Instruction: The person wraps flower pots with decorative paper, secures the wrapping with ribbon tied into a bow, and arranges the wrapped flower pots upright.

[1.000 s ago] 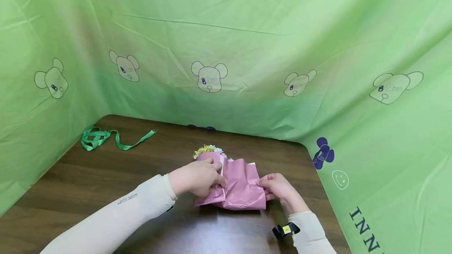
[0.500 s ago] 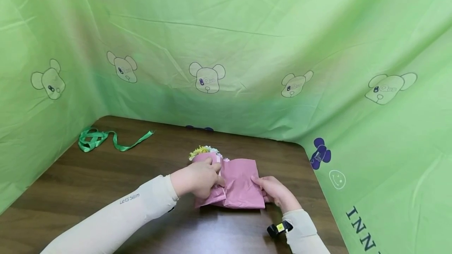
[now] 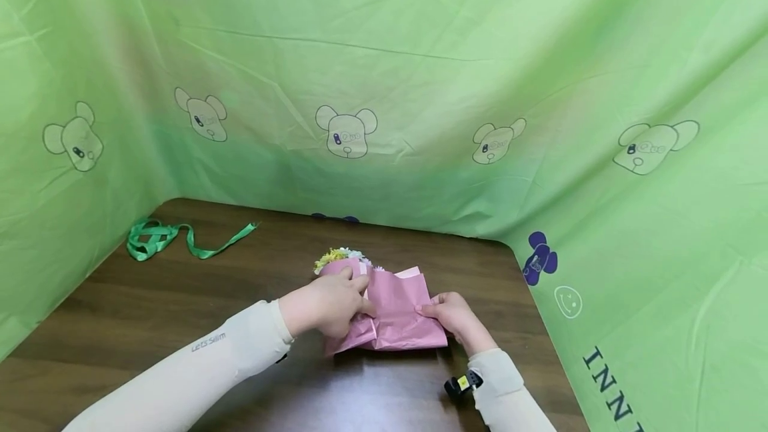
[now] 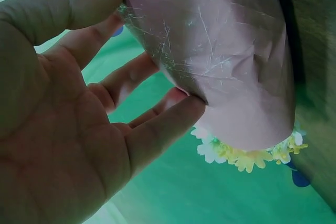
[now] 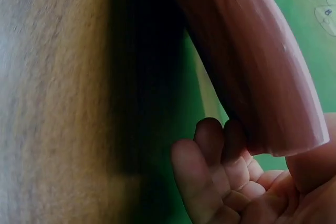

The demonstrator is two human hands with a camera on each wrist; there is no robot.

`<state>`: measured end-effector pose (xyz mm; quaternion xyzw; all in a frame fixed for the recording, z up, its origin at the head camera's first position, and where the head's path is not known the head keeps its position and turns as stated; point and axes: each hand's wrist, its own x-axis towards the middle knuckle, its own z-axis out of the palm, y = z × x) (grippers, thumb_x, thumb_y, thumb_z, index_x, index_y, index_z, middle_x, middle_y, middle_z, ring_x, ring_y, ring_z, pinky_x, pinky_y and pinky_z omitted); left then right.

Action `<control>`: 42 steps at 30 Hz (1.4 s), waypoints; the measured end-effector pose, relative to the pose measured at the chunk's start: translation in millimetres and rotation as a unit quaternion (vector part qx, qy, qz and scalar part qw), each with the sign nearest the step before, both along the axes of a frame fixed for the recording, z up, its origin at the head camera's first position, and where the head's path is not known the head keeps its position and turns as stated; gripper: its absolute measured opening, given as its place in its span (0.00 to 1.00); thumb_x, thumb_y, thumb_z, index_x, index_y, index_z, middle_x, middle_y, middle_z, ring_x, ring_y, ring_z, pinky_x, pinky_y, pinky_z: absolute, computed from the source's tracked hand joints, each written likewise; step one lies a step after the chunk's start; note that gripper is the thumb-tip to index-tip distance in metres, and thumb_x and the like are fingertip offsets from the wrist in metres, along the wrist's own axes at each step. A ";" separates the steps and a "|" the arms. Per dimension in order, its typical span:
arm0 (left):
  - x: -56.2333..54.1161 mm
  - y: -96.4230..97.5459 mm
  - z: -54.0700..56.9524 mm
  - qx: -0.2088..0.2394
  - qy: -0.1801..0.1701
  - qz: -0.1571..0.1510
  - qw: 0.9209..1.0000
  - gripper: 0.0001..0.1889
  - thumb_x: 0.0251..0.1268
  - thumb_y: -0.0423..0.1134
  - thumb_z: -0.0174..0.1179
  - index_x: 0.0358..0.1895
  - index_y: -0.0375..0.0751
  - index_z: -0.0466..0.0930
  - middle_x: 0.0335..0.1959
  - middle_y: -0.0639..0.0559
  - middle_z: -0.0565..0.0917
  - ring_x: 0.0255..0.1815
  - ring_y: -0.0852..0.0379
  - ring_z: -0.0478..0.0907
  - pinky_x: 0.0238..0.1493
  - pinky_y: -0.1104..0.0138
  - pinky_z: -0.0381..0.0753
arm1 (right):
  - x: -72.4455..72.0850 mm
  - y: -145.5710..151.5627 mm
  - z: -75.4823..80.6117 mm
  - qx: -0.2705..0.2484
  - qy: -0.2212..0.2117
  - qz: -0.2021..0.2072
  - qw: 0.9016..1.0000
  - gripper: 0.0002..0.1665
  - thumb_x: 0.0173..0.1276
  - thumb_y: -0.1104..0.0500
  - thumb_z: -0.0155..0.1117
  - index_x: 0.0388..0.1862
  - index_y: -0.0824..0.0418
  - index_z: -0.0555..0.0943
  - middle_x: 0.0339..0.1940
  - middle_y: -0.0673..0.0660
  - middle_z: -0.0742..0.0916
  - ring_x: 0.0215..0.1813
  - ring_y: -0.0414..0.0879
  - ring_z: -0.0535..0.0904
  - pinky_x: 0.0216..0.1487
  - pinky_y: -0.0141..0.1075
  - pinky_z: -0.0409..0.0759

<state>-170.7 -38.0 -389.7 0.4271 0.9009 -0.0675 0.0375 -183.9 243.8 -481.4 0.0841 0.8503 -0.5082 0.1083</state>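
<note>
A small bouquet of yellow and white flowers (image 3: 337, 257) lies on the table, partly wrapped in pink wrapping paper (image 3: 396, 312). My left hand (image 3: 330, 302) is on the paper's left side; in the left wrist view its thumb and fingertips hold the edge of a folded flap. At the right side, my right hand (image 3: 453, 317) pinches the paper between thumb and fingers. A curved part of the paper (image 5: 262, 66) lies against those fingers in the right wrist view. The stems are hidden inside the wrap.
A loose green ribbon (image 3: 153, 239) lies at the table's back left. Green cloth (image 3: 420, 52) with printed bear heads walls in the wooden table (image 3: 270, 252) at the back and sides. A black wrist strap (image 3: 462, 384) is on the right arm.
The right hand has shifted left with the paper's right side, whose upper edge now folds over and shows a pale underside. The left hand stays on its flap. The whole view has drifted slightly.
</note>
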 end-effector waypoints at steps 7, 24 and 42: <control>1.7 -2.4 -1.9 0.010 0.009 -0.003 1.000 0.28 0.51 0.43 0.69 0.57 0.75 0.84 0.46 0.54 0.75 0.41 0.51 0.67 0.35 0.64 0.70 | 0.3 10.8 15.1 -0.099 -0.071 0.020 0.992 0.11 0.72 0.57 0.64 0.35 0.65 0.80 0.21 0.50 0.81 0.24 0.41 0.80 0.26 0.35 0.82; 5.1 -2.4 -0.9 -0.005 -0.004 0.004 1.000 0.30 0.53 0.42 0.72 0.59 0.78 0.81 0.50 0.53 0.75 0.43 0.50 0.66 0.31 0.66 0.70 | -2.9 16.3 3.7 -0.076 -0.090 0.043 0.992 0.09 0.68 0.60 0.66 0.28 0.62 0.79 0.17 0.51 0.83 0.20 0.40 0.81 0.24 0.34 0.83; 6.4 3.1 -29.2 0.133 0.137 -0.038 0.981 0.06 0.63 0.50 0.69 0.41 0.66 0.91 0.34 0.56 0.79 0.30 0.51 0.68 0.32 0.63 0.67 | -3.9 11.5 2.6 -0.051 -0.071 0.031 0.996 0.08 0.67 0.62 0.66 0.30 0.65 0.79 0.18 0.52 0.83 0.22 0.41 0.81 0.25 0.36 0.83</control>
